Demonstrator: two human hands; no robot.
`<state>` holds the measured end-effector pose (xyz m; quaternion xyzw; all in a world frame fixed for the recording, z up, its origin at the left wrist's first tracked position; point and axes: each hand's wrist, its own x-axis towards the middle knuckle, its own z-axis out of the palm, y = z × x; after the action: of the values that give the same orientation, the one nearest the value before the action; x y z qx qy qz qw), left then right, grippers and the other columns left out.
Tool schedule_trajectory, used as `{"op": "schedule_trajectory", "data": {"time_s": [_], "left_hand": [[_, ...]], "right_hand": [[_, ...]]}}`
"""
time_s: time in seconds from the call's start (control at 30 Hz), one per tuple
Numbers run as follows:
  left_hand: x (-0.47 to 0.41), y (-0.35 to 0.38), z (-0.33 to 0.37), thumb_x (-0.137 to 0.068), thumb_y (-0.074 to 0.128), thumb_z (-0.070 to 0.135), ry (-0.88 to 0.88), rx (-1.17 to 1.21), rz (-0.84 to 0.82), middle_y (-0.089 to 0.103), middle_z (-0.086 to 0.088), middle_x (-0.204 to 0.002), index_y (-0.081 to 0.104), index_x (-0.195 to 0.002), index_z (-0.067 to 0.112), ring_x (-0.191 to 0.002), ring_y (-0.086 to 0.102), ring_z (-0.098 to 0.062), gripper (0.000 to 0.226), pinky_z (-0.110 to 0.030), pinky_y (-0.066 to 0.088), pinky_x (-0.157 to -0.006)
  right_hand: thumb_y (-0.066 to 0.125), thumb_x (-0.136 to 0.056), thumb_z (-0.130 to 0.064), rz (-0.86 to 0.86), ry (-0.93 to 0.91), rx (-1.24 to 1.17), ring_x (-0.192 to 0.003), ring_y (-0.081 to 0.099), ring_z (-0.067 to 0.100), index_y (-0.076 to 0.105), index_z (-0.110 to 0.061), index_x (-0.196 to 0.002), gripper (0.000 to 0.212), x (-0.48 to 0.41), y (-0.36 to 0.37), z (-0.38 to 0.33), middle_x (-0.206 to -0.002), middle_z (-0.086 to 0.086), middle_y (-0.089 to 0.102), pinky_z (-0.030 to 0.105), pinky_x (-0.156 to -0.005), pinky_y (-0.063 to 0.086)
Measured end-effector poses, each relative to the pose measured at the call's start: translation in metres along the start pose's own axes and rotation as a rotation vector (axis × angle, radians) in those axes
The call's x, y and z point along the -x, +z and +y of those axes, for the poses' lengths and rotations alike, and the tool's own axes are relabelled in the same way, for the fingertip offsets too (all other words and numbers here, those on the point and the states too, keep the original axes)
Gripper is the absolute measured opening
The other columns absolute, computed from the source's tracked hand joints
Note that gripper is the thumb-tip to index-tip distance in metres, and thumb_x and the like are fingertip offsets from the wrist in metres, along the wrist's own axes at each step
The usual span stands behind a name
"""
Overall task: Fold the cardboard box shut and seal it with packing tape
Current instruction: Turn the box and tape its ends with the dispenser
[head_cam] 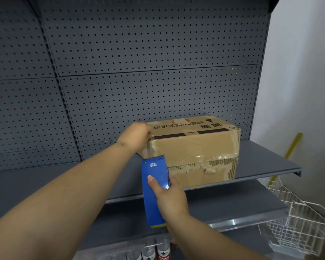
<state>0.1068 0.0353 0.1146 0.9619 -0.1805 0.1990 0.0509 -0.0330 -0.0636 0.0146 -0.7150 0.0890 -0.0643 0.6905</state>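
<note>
Grey pegboard [139,53] backed a grey metal shelf [261,166], and the cardboard box [195,147] sat toward the shelf's right end, its near face close to the front edge and its rear close to the pegboard. Its top flaps lay folded flat, so the closing looked done. A dark strip ran along the top seam, and glossy, wrinkled tape showed on the near face, so sealing seemed well along. By my judgement what was left was finishing and cutting the strip at the box's left end.

The left hand [137,136] was closed over the box's upper left corner, steadying it. The right hand [167,196] gripped a blue tape dispenser [154,186], whose toothed end touched the lower left corner of the box.

Shelf to the left of the box lay open. A white wire basket [298,218] stood lower right, well apart, and bottles [154,250] showed below the front edge.
</note>
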Motion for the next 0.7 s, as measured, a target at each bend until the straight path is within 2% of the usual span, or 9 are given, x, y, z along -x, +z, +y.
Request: {"op": "schedule_trajectory", "data": {"time_s": [0.1, 0.17, 0.23, 0.27, 0.33, 0.4, 0.47, 0.6, 0.7], "left_hand": [[0.009, -0.002, 0.006, -0.099, 0.033, 0.038, 0.054, -0.092, 0.007, 0.056, -0.005, -0.071, 0.054, -0.073, 0.008, -0.070, 0.055, -0.021, 0.045, -0.032, 0.043, -0.063], [0.016, -0.001, 0.009, -0.099, 0.025, 0.042, 0.059, -0.089, -0.020, 0.048, 0.000, -0.063, 0.052, -0.074, 0.011, -0.067, 0.053, -0.021, 0.049, -0.030, 0.038, -0.060], [0.019, 0.004, 0.009, -0.099, 0.024, 0.044, 0.070, -0.032, -0.096, 0.059, 0.000, -0.080, 0.057, -0.105, 0.008, -0.087, 0.060, -0.024, 0.049, -0.033, 0.044, -0.070], [0.019, 0.006, 0.008, -0.099, 0.024, 0.044, 0.059, 0.020, -0.154, 0.063, -0.004, -0.107, 0.050, -0.124, 0.008, -0.110, 0.056, -0.026, 0.051, -0.035, 0.045, -0.086], [0.017, 0.011, 0.007, -0.099, 0.024, 0.043, 0.056, 0.103, -0.237, 0.030, -0.005, -0.152, 0.026, -0.146, 0.012, -0.142, 0.023, -0.019, 0.057, -0.035, 0.022, -0.115], [0.013, 0.013, 0.006, -0.098, 0.027, 0.045, 0.069, 0.135, -0.284, 0.010, -0.001, -0.158, 0.015, -0.149, 0.018, -0.145, 0.005, -0.016, 0.060, -0.035, 0.009, -0.118], [0.010, 0.013, 0.006, -0.095, 0.033, 0.049, 0.063, 0.134, -0.310, 0.007, -0.001, -0.158, 0.013, -0.149, 0.022, -0.146, 0.003, -0.018, 0.063, -0.037, 0.010, -0.117], [0.006, 0.013, 0.011, -0.096, 0.036, 0.045, 0.055, 0.157, -0.255, 0.017, -0.002, -0.157, 0.022, -0.148, 0.023, -0.144, 0.015, -0.019, 0.058, -0.032, 0.014, -0.114], [0.001, 0.010, 0.016, -0.097, 0.036, 0.043, 0.037, 0.175, -0.217, 0.026, 0.000, -0.154, 0.029, -0.146, 0.022, -0.141, 0.024, -0.017, 0.054, -0.026, 0.018, -0.111]], "right_hand": [[0.061, -0.083, -0.049, -0.007, -0.002, -0.013, -0.082, 0.061, 0.007, 0.058, -0.030, -0.106, 0.030, -0.001, 0.000, 0.000, -0.093, -0.012, 0.064, 0.021, -0.058, 0.043], [0.061, -0.082, -0.050, -0.009, -0.005, -0.004, -0.083, 0.061, 0.008, 0.057, -0.031, -0.108, 0.032, -0.001, 0.000, 0.001, -0.095, -0.012, 0.064, 0.022, -0.059, 0.044], [0.061, -0.082, -0.050, -0.018, -0.006, 0.005, -0.087, 0.062, 0.010, 0.055, -0.032, -0.112, 0.035, 0.000, 0.002, 0.002, -0.098, -0.012, 0.064, 0.023, -0.062, 0.045], [0.061, -0.082, -0.050, -0.023, -0.007, 0.005, -0.089, 0.062, 0.010, 0.055, -0.033, -0.114, 0.037, 0.000, 0.002, 0.003, -0.100, -0.012, 0.064, 0.024, -0.064, 0.046], [0.061, -0.082, -0.049, -0.043, -0.009, 0.001, -0.090, 0.062, 0.010, 0.054, -0.033, -0.117, 0.039, -0.001, 0.001, 0.004, -0.101, -0.013, 0.064, 0.025, -0.066, 0.047], [0.061, -0.083, -0.047, -0.066, -0.007, -0.007, -0.090, 0.062, 0.010, 0.053, -0.033, -0.117, 0.038, -0.001, -0.002, 0.004, -0.102, -0.013, 0.064, 0.023, -0.064, 0.046], [0.061, -0.083, -0.046, -0.086, -0.008, -0.009, -0.090, 0.062, 0.009, 0.052, -0.033, -0.117, 0.037, -0.003, -0.006, 0.004, -0.102, -0.013, 0.064, 0.022, -0.064, 0.046], [0.063, -0.082, -0.042, -0.138, -0.017, -0.023, -0.093, 0.063, 0.008, 0.053, -0.033, -0.117, 0.037, -0.007, -0.013, 0.002, -0.104, -0.014, 0.065, 0.026, -0.076, 0.052], [0.064, -0.083, -0.036, -0.168, -0.032, -0.026, -0.097, 0.063, 0.009, 0.052, -0.029, -0.120, 0.040, -0.012, -0.018, -0.003, -0.109, -0.011, 0.065, 0.021, -0.072, 0.049]]}}
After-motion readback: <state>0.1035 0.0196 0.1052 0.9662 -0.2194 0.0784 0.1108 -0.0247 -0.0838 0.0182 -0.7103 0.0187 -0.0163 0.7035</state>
